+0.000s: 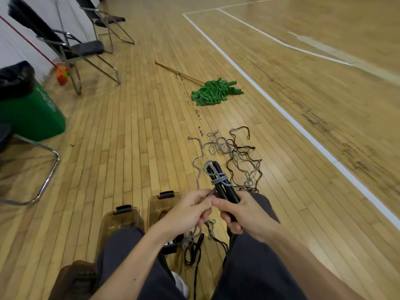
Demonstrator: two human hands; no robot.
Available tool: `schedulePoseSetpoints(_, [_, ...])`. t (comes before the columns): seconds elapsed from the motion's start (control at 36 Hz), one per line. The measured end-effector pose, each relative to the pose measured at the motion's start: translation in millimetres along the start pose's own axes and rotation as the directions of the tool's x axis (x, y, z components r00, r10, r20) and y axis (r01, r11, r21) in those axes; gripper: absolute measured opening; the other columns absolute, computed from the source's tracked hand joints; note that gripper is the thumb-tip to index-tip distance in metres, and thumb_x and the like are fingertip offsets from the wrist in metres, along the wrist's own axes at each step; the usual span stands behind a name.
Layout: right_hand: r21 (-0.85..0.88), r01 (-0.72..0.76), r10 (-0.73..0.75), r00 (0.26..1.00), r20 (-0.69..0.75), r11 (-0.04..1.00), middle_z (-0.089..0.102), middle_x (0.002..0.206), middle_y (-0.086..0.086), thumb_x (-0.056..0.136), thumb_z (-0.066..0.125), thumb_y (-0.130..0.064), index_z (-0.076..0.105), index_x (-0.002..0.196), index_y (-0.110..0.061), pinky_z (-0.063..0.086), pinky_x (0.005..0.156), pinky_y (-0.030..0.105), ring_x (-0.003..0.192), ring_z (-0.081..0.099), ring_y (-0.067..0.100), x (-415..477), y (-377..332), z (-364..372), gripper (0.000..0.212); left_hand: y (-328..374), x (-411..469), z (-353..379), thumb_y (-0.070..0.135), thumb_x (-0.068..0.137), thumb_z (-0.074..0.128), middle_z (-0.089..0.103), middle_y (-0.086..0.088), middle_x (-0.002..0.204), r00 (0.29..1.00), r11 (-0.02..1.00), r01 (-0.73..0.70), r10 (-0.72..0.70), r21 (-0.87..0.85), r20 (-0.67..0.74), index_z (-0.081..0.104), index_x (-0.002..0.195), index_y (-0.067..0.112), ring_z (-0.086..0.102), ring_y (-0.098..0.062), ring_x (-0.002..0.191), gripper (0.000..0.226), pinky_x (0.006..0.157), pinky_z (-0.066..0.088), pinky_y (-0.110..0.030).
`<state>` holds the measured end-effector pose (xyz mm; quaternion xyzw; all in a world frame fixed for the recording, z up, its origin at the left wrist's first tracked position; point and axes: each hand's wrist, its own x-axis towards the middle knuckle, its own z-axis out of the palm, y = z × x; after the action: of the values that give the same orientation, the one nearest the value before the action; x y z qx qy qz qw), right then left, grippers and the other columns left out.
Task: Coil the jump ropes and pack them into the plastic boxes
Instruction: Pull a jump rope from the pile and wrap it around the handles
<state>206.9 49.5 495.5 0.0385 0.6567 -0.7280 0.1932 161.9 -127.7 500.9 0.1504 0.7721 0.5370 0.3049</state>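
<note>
My right hand [242, 215] grips two black jump rope handles [223, 187] held together, pointing away from me. Grey rope [218, 178] is wound a few turns around them. My left hand [190, 211] pinches the grey rope just left of the handles. The rest of the grey rope and a dark brown rope [236, 152] lie tangled on the wooden floor ahead. Two clear plastic boxes [121, 219] [161, 204] with black latches stand on the floor by my left knee. More black handles and rope [192, 247] lie between my legs.
A green mop [214, 92] lies on the floor ahead. Folding chairs [71, 46] stand at the left, with a green bin [32, 113] lined with a black bag. Another chair's metal leg [47, 176] sits near left. A white court line [303, 126] runs on the right.
</note>
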Motion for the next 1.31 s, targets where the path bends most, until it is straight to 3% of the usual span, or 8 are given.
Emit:
schedulePoseSetpoints(0.17, [0.051, -0.053, 0.058, 0.994, -0.093, 0.997, 0.049, 0.058, 0.007, 0.099, 0.064, -0.022, 0.067, 0.06, -0.027, 0.023, 0.043, 0.025, 0.041, 0.033, 0.015, -4, 14, -6, 0.039, -15, -6, 1, 0.02, 0.106, 0.048, 0.052, 0.003, 0.067, 0.999, 0.999, 0.045, -0.045, 0.015, -0.029, 0.064, 0.122, 0.023, 0.049, -0.01, 0.055, 0.023, 0.056, 0.043, -0.024])
schedulePoseSetpoints(0.36, [-0.025, -0.075, 0.071, 0.986, -0.149, 0.997, 0.048, 0.058, 0.006, 0.097, 0.067, -0.022, 0.052, 0.076, -0.009, 0.026, 0.041, 0.024, 0.043, 0.033, 0.016, -3, 12, -9, 0.029, -13, -15, 1, 0.03, 0.104, 0.049, 0.049, 0.005, 0.062, 0.998, 0.984, 0.012, -0.002, 0.18, -0.059, 0.066, 0.108, 0.015, 0.043, -0.009, 0.049, 0.023, 0.048, 0.037, -0.024])
schedulePoseSetpoints(0.53, [-0.028, -0.07, 0.065, 0.985, -0.16, 0.997, 0.051, 0.067, 0.006, 0.094, 0.071, -0.024, 0.053, 0.09, -0.005, 0.023, 0.042, 0.026, 0.043, 0.034, 0.017, -4, 10, -9, 0.025, -1, -30, -2, 0.041, 0.101, 0.053, 0.065, 0.01, 0.083, 0.971, 0.755, -0.123, 0.226, 0.644, -0.079, 0.064, 0.115, 0.029, 0.059, -0.009, 0.076, 0.022, 0.074, 0.052, -0.035])
schedulePoseSetpoints(0.67, [-0.111, -0.038, 0.026, 0.993, -0.114, 0.993, 0.057, 0.068, 0.008, 0.096, 0.069, -0.029, 0.057, 0.09, -0.011, 0.027, 0.042, 0.027, 0.043, 0.038, 0.02, -10, 9, -5, 0.022, 5, -43, -4, 0.041, 0.105, 0.039, 0.063, 0.01, 0.088, 0.921, 0.543, -0.206, 0.388, 0.814, -0.025, 0.062, 0.118, 0.026, 0.06, -0.012, 0.078, 0.03, 0.068, 0.052, -0.033])
schedulePoseSetpoints(0.83, [-0.254, -0.06, 0.063, 0.998, 0.005, 0.965, 0.059, 0.067, 0.011, 0.098, 0.065, -0.036, 0.056, 0.09, -0.015, 0.032, 0.042, 0.027, 0.044, 0.042, 0.018, -22, -2, 2, 0.025, 27, -54, -13, 0.04, 0.098, 0.036, 0.062, 0.013, 0.075, 0.809, 0.248, -0.326, 0.573, 0.913, 0.133, 0.072, 0.095, 0.022, 0.059, -0.007, 0.053, 0.04, 0.038, 0.047, -0.023])
schedulePoseSetpoints(1.06, [-0.387, -0.116, 0.21, 0.955, 0.211, 0.915, 0.06, 0.064, 0.008, 0.098, 0.066, -0.039, 0.055, 0.09, -0.016, 0.038, 0.042, 0.024, 0.042, 0.043, 0.015, -44, -25, 6, 0.026, 74, -66, -23, 0.043, 0.094, 0.049, 0.06, 0.014, 0.075, 0.804, 0.191, -0.465, 0.501, 0.864, 0.321, 0.073, 0.087, 0.022, 0.057, -0.002, 0.06, 0.033, 0.048, 0.043, -0.011])
schedulePoseSetpoints(1.19, [-0.489, -0.12, 0.278, 0.924, 0.264, 0.864, 0.057, 0.059, 0.006, 0.098, 0.065, -0.04, 0.056, 0.088, -0.015, 0.035, 0.041, 0.024, 0.04, 0.04, 0.013, -53, -41, 9, 0.028, 103, -53, -27, 0.054, 0.091, 0.054, 0.059, 0.019, 0.086, 0.886, 0.271, -0.414, 0.34, 0.869, 0.316, 0.073, 0.097, 0.027, 0.048, 0.008, 0.077, 0.034, 0.071, 0.04, -0.015])
schedulePoseSetpoints(1.31, [-0.607, -0.084, 0.289, 0.924, 0.249, 0.79, 0.058, 0.06, 0.005, 0.096, 0.065, -0.043, 0.054, 0.082, -0.015, 0.037, 0.041, 0.022, 0.039, 0.04, 0.013, -58, -54, 11, 0.034, 115, -38, -31, 0.053, 0.08, 0.073, 0.059, 0.023, 0.083, 0.935, 0.45, -0.348, 0.235, 0.823, 0.267, 0.073, 0.088, 0.033, 0.052, 0.007, 0.083, 0.022, 0.076, 0.042, -0.022])
